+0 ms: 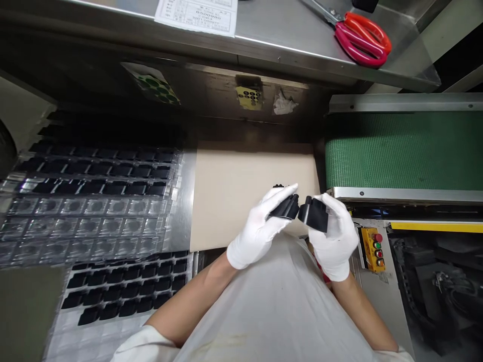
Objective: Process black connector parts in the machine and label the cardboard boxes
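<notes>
Both hands wear white gloves and are close together over the front right part of a beige board point(226, 196). My left hand point(260, 226) is closed around a black part point(287, 207), which shows ridges on its edge. In my right hand point(334, 236) is another black part point(315, 215) with a curved side and a short round stub on top. The two parts are side by side with a narrow gap between them. A small dark bumpy piece point(278, 186) shows behind the left fingers; whether it belongs to the held part I cannot tell.
Clear trays point(83, 226) with rows of black parts stand at the left, with another tray point(124, 286) lower down. A green conveyor point(403, 151) is at the right, above a yellow button box point(373, 250). Red-handled scissors point(364, 40) and a paper label point(196, 15) lie on the metal shelf point(279, 45).
</notes>
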`<state>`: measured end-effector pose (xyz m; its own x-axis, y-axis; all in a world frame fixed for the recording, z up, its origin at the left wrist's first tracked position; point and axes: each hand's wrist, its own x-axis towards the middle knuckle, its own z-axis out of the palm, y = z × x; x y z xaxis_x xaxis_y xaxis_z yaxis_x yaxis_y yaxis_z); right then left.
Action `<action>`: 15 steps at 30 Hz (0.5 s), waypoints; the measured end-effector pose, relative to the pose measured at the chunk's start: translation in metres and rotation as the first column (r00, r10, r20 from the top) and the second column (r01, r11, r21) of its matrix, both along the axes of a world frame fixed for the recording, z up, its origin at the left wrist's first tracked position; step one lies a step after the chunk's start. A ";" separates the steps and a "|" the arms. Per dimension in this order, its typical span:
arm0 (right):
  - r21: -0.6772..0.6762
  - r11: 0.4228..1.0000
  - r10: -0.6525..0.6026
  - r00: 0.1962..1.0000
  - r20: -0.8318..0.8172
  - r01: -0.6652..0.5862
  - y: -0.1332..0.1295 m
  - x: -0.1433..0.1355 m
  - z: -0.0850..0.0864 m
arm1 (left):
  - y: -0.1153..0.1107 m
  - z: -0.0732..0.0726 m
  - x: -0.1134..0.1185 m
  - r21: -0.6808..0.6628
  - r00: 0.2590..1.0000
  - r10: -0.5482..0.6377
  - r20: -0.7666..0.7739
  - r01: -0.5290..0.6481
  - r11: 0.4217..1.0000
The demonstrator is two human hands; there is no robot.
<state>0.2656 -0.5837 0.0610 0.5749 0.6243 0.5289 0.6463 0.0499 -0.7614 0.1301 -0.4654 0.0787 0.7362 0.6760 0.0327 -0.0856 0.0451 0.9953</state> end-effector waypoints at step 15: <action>-0.162 0.976 0.168 0.978 0.120 -0.148 0.003 0.004 0.019 | -0.003 0.003 0.003 0.077 0.974 0.228 -0.004 -0.227 0.971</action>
<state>0.2700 -0.5809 0.0802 0.3942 0.7803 0.4855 0.7346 0.0499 -0.6767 0.1332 -0.4683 0.0815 0.5640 0.8217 0.0821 -0.0724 -0.0499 0.9961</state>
